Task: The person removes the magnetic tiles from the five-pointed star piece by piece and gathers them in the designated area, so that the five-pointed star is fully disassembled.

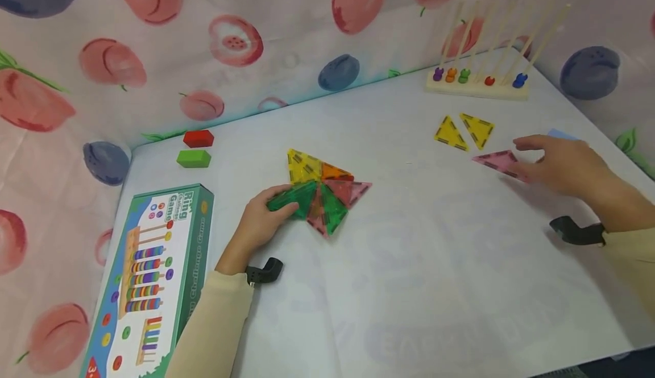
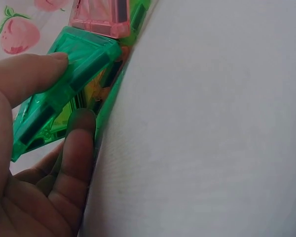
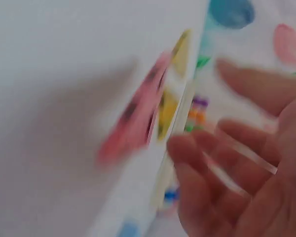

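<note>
Pinches green triangle [image 1: 303, 195] with left hand [image 1: 258, 221] near centre of head view, against fan of coloured tiles [image 1: 335, 208]. Holds right hand [image 1: 568, 165] wide at right of frame, by pink triangle [image 1: 496, 161]; cannot tell whether touching.

The flat, rectangular green, white and blue cardboard box [image 1: 148, 278] at the near left reads "Ring Challenge Game" on its front, with a "3" on red; its green side shows "Challenge Game". Faint lettering on the white tabletop [image 1: 409, 253] is illegible.

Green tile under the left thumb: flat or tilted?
Tilted: the left wrist view shows the green tile slanting up from the table.
</note>
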A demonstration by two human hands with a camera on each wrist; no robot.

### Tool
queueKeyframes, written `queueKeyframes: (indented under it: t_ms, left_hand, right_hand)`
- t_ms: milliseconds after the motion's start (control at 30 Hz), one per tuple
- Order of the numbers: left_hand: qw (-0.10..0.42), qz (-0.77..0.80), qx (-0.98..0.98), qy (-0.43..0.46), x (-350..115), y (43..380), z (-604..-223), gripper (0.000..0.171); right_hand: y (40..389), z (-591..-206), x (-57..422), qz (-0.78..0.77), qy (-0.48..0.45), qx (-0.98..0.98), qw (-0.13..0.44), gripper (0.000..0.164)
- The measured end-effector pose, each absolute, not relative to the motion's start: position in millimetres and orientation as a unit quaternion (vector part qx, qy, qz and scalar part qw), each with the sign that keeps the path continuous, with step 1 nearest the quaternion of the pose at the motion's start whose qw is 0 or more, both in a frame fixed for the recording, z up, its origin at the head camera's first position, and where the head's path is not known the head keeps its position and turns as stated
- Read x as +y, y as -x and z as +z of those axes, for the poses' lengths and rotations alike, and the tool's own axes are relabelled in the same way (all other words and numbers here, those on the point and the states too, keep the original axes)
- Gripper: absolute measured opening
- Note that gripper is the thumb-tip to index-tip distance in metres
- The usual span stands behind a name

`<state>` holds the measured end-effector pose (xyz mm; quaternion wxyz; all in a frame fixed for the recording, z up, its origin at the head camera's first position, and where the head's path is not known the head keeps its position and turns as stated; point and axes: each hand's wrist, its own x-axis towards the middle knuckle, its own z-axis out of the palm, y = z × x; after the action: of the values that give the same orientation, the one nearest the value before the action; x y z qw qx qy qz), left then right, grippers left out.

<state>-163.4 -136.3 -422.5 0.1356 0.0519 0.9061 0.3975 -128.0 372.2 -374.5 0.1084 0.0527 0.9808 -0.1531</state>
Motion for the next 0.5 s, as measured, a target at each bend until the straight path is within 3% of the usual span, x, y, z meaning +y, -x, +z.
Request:
queueKeyframes:
  t_ms: [200, 500]
  left_hand:
    - [0.136, 0.409, 0.901, -0.057, -138.6, 164.2, -421.4, 0.054]
    - [0.142, 0.414, 0.897, -0.052, -139.7, 164.7, -421.8, 0.055]
  right_hand:
    - [144.9, -374.6, 303.6, -0.3, 0.058, 0.941, 0.144, 0.068]
    - [176.1, -393.2, 188.4, -0.348, 0.229, 0.886, 0.203, 0.055]
